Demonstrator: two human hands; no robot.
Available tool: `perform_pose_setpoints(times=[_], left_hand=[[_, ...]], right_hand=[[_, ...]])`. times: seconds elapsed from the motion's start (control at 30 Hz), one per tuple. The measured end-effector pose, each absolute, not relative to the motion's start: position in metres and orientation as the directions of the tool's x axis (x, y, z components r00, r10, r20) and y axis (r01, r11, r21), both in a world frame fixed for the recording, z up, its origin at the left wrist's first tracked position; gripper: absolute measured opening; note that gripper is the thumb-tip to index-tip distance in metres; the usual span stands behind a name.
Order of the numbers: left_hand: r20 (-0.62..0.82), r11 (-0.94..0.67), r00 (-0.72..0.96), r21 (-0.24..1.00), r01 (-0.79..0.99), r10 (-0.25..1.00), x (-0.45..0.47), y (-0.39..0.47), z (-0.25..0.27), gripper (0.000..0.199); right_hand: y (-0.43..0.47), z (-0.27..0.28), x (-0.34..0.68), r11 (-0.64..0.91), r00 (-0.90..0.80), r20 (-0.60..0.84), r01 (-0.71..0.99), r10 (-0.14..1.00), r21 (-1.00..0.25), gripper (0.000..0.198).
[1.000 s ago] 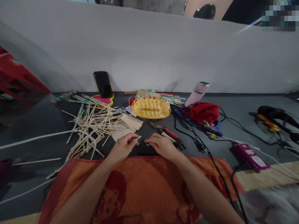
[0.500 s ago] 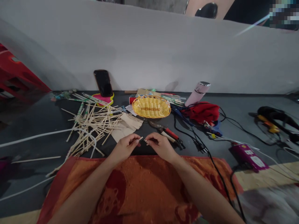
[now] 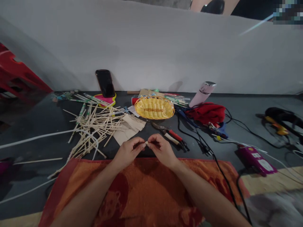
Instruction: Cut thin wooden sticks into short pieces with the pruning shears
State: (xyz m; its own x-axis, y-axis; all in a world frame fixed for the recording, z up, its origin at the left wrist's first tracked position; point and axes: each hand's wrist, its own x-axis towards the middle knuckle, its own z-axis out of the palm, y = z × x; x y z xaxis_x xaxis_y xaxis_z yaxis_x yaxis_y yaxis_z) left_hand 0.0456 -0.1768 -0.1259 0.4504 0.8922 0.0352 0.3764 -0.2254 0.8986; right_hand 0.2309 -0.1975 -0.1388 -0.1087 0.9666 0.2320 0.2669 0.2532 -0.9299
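Note:
My left hand (image 3: 130, 151) and my right hand (image 3: 162, 151) meet fingertip to fingertip above the front of the dark table. Both are closed in a pinch on a short pale wooden stick piece (image 3: 146, 143), mostly covered by the fingers. Whether it is one piece or two, I cannot tell. Just beyond the right hand lie pruning shears (image 3: 169, 132) with red and pale handles. A sheet of brown paper (image 3: 127, 127) rests behind the left hand, partly under a loose heap of thin wooden sticks (image 3: 97, 126). Below my forearms spreads an orange towel (image 3: 151, 189).
A yellow woven basket (image 3: 155, 108) stands behind the hands. A phone (image 3: 105, 83) leans on the wall at left. To the right are a pink flask (image 3: 203, 94), a red cloth (image 3: 208, 113), black cables (image 3: 214, 160) and a purple power strip (image 3: 258, 160). White cable (image 3: 47, 136) crosses at left.
My hands have come together, closing the small gap between their fingertips. The stick end that stuck out of my left hand now sits between both hands. The view has shifted slightly.

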Motion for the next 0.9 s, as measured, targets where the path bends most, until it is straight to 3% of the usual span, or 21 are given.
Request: perform_pose_setpoints(times=[0.3, 0.63, 0.9], left_hand=[[0.017, -0.189, 0.462, 0.925, 0.329, 0.886, 0.046, -0.178, -0.121, 0.024], [-0.013, -0.136, 0.476, 0.951, 0.277, 0.879, 0.047, -0.178, -0.114, 0.023], [0.017, -0.219, 0.463, 0.896, 0.385, 0.886, 0.046, -0.178, -0.116, 0.022]], right_hand=[[-0.200, -0.134, 0.230, 0.291, -0.099, 0.274, 0.254, 0.957, -0.922, 0.007], [-0.200, -0.132, 0.233, 0.376, -0.211, 0.315, 0.405, 0.925, -0.833, 0.013], [-0.201, -0.132, 0.231, 0.330, -0.225, 0.258, 0.399, 0.940, -0.855, 0.015]])
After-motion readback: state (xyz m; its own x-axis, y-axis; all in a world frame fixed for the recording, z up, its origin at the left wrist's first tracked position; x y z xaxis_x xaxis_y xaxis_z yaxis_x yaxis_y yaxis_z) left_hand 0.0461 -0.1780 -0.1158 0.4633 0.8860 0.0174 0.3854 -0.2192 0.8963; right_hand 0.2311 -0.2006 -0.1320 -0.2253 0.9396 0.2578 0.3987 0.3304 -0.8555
